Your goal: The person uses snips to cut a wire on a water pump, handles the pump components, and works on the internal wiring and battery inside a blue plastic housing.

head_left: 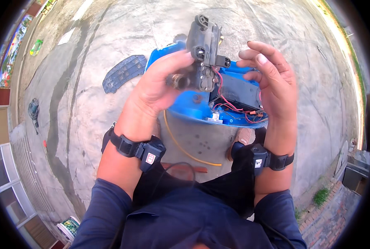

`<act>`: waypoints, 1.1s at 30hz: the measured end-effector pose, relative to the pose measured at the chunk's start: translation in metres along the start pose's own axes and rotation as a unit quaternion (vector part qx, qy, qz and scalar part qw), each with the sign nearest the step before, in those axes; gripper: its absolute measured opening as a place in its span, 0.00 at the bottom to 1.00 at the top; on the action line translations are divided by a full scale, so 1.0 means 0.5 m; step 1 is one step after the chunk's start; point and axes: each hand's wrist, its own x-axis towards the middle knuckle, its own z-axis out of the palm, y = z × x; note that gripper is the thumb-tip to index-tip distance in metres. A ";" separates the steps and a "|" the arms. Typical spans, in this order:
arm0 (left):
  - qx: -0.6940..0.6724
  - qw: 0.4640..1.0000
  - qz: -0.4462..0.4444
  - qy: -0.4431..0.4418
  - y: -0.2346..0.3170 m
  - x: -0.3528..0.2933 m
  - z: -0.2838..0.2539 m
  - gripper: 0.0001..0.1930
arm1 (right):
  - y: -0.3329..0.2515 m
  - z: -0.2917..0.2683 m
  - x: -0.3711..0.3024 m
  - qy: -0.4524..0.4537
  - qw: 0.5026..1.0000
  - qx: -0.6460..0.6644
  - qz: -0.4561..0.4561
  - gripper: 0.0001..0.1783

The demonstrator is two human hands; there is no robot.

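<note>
My left hand (152, 85) is closed round a small black electric pump (203, 54) and lifts it upright above a blue plastic housing (189, 104). A ribbed round fitting (178, 81) sticks out on the pump's left side, and small screws show on its lower face. Thin red wires (220, 89) run from the pump down into the housing. Right of the pump, my right hand (275, 79) is in the air with curved fingers apart and nothing in them. Below them, a black box-shaped battery (237, 92) sits in the housing among wires and connectors.
A dark slotted plate (125, 74) lies on the concrete left of the housing. A yellow hose (185, 151) curves on the ground before me. Farther left lies a dark hand tool (34, 113), with a green packet (36, 47) beyond. My shoe (243, 136) stands close by the housing.
</note>
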 end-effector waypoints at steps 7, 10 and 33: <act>0.001 1.000 -0.001 -0.002 0.004 -0.007 0.012 0.20 | 0.041 0.010 -0.001 -0.054 0.992 -0.108 0.046 0.19; 0.009 1.000 -0.005 0.011 0.003 -0.008 0.003 0.20 | 0.054 0.017 -0.002 -0.060 0.993 -0.081 0.061 0.19; -0.057 0.997 -0.029 -0.035 -0.011 -0.004 -0.005 0.22 | 0.063 0.009 -0.007 -0.061 0.992 0.030 0.109 0.12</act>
